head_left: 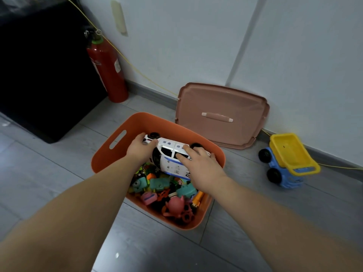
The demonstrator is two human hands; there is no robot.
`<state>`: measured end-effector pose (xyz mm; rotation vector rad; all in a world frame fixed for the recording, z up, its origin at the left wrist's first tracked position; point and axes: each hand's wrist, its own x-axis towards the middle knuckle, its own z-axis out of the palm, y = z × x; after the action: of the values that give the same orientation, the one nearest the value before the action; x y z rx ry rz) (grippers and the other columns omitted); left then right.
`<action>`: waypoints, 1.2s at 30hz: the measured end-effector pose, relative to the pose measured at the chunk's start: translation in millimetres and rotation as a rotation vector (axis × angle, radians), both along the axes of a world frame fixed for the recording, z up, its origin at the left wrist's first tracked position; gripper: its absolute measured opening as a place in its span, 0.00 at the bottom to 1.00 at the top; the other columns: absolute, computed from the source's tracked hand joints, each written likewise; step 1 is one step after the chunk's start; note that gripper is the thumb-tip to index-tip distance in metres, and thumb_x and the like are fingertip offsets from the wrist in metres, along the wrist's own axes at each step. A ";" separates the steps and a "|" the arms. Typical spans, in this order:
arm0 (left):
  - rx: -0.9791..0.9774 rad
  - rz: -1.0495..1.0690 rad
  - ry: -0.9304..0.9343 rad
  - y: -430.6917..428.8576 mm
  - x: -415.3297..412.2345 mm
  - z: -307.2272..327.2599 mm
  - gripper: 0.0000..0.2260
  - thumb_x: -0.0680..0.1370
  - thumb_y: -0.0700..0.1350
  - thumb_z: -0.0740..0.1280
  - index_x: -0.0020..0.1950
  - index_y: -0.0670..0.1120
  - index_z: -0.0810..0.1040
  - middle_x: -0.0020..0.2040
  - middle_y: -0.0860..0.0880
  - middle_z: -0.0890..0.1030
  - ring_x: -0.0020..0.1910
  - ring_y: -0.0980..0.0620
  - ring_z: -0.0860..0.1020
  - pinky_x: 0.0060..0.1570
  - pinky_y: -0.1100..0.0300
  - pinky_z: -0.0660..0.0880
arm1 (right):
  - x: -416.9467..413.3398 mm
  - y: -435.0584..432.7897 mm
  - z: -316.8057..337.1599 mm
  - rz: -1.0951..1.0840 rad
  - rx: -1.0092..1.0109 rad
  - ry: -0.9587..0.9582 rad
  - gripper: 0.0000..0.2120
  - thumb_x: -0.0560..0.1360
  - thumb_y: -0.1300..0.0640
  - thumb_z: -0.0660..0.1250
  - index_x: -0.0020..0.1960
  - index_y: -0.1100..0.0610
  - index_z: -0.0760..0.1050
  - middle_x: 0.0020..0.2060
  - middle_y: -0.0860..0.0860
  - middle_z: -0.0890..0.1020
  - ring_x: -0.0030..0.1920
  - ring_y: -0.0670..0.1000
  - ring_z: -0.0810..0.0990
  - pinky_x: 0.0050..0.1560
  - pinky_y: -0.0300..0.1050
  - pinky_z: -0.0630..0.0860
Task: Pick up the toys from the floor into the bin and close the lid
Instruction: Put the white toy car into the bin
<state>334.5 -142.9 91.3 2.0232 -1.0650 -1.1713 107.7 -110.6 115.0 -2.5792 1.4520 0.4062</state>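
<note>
Two-handed hold on the toy car, white with a blue stripe, tipped on its side just above the small toys already in the orange bin. Left hand: fingers curled round the front end, by the front wheel. Right hand: fingers spread and bent over the rear half, near the back wheel; thumb hidden, so grip underneath unclear. Not yet let go; looks like the setting-down step. Handling guess: hollow hard plastic, light, stiff, smooth shell so a bit slippery; best held at both ends or across the roof, not by the wheels, likely free-spinning. Long for the bin, so probably needs laying angled across the pile; pile beneath loose and lumpy, expect some rocking. Left on the floor: blue-and-yellow dump truck, right of the bin, near the wall. Bulkier, also rigid plastic, probably light; take by the chassis, not the yellow tipper, possibly hinged so may flop. Lid: pink, leaning against the wall behind the bin, handle facing out, apart from the bin. Flat, stiff, easy by the handle or both edges. Risk: tall load stopping the lid from seating. Also around: red fire extinguisher, far left.
</note>
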 end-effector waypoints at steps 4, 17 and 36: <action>-0.089 -0.049 0.022 2.7 1.4 3.5 0.30 0.78 0.53 0.69 0.78 0.52 0.64 0.75 0.47 0.69 0.71 0.46 0.71 0.69 0.46 0.70 | 1.8 8.3 1.6 -0.052 -0.049 0.016 0.38 0.75 0.55 0.72 0.78 0.47 0.55 0.78 0.52 0.52 0.70 0.62 0.60 0.60 0.67 0.74; -0.076 -0.194 -0.337 3.2 -25.4 29.5 0.30 0.79 0.49 0.63 0.80 0.52 0.58 0.80 0.42 0.58 0.77 0.40 0.58 0.75 0.43 0.60 | -8.2 28.6 20.8 -0.129 -0.100 -0.016 0.46 0.73 0.41 0.72 0.80 0.44 0.45 0.81 0.55 0.41 0.79 0.65 0.39 0.70 0.79 0.45; 0.097 -0.626 -0.755 29.9 -47.8 66.0 0.33 0.75 0.36 0.65 0.79 0.50 0.62 0.73 0.41 0.67 0.64 0.40 0.74 0.59 0.51 0.76 | -161.3 71.4 28.7 -0.377 0.050 0.268 0.43 0.79 0.57 0.64 0.81 0.44 0.38 0.79 0.51 0.33 0.78 0.65 0.34 0.68 0.78 0.57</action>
<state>286.7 -113.0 157.3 2.3486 -2.1574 -0.7035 -53.6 -39.1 143.6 -2.2048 1.9379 0.7400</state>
